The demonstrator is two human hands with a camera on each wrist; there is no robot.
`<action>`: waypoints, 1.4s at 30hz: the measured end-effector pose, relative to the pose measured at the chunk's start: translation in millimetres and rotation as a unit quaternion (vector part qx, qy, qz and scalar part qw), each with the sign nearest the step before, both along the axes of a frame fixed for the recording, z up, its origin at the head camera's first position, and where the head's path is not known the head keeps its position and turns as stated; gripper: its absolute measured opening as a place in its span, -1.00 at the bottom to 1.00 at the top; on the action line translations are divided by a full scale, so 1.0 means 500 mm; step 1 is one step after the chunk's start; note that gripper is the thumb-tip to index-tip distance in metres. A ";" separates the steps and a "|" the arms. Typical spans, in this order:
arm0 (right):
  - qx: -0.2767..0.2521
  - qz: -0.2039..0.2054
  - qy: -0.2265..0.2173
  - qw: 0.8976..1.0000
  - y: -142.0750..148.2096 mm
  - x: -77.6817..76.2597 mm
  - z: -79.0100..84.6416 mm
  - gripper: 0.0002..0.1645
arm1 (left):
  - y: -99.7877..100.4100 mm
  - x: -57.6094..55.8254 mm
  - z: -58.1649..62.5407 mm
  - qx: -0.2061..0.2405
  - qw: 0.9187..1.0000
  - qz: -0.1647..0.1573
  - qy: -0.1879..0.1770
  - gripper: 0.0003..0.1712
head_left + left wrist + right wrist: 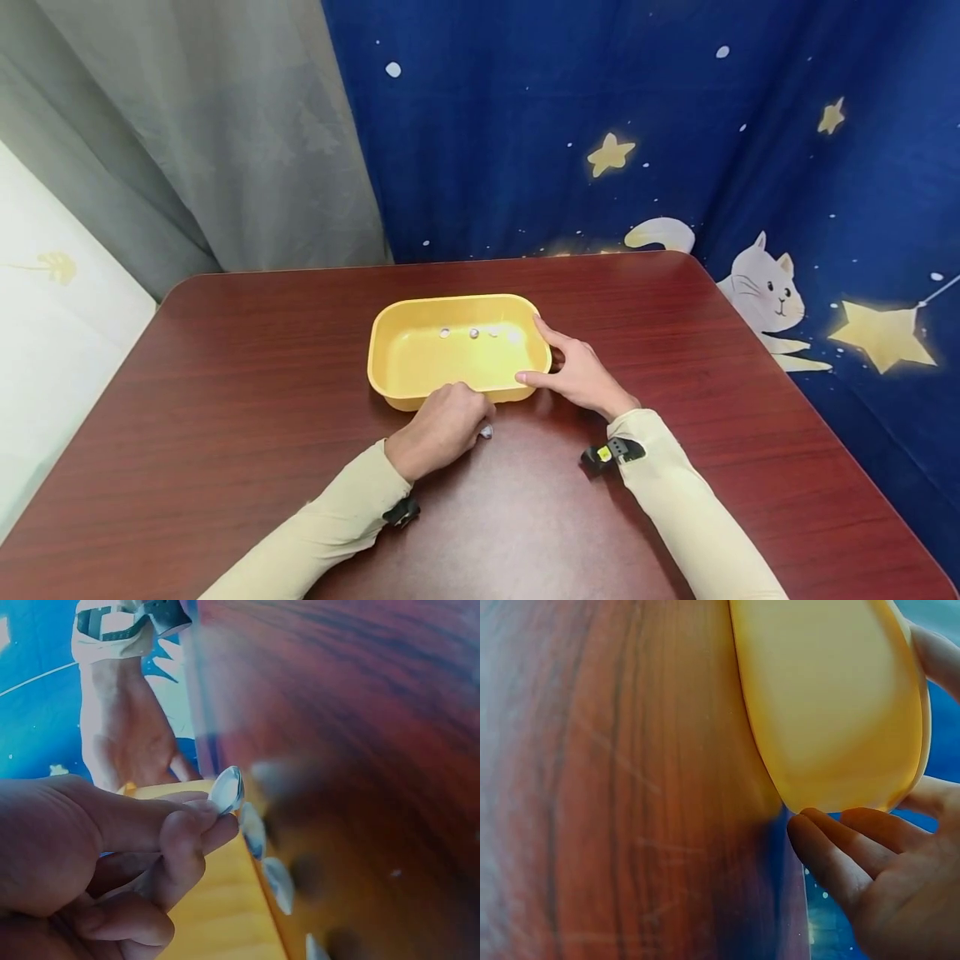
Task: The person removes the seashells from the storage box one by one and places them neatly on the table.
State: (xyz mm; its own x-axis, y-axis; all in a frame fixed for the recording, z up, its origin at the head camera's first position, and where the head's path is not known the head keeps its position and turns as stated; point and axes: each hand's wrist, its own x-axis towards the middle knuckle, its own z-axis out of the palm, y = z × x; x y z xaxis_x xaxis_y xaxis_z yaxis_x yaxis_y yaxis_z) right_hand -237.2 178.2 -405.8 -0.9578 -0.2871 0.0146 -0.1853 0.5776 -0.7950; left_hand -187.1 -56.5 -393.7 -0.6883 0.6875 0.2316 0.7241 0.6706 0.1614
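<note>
My left hand [447, 423] is at the near rim of a yellow plastic tray [408, 308], knuckles up. In the left wrist view, its thumb and fingers pinch a small, pale, glossy oval shell [227, 789]. Similar shells, such as one just past it [277, 885], line up along the tray's edge in that view. A pale bit [487, 432] shows beside the left fingertips in the head view. My right hand [581, 375] holds the tray's right end, with the thumb over the near rim and fingers [829, 859] against the outer wall.
Inside the tray, several small whitish pieces [474, 332] lie in a row toward the far side. The tray stands on a reddish-brown wooden table [262, 400]. Behind the table's far edge hang a grey curtain [247, 150] and a blue star-patterned curtain [510, 125].
</note>
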 end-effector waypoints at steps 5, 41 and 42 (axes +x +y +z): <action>-0.001 -0.005 0.003 1.000 0.001 0.000 -0.001 0.20 | 0.003 -0.004 -0.005 0.004 1.000 0.000 0.002 -0.67; -0.008 -0.010 0.007 1.000 0.001 -0.002 -0.011 0.21 | -0.048 -0.283 0.140 -0.100 0.967 0.123 -0.199 -0.84; -0.010 -0.011 0.007 1.000 0.001 -0.002 -0.012 0.20 | -0.042 -0.286 0.135 -0.113 0.965 0.124 -0.201 -0.83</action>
State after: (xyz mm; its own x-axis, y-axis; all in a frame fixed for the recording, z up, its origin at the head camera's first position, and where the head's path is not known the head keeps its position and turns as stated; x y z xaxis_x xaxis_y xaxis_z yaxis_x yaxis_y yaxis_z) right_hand -237.9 178.9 -411.6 -0.9636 -0.2654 0.0329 -0.1832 0.5656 -0.8041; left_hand -330.2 -77.5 -326.2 -0.8409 0.4924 -0.2248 0.4470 0.8659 0.2245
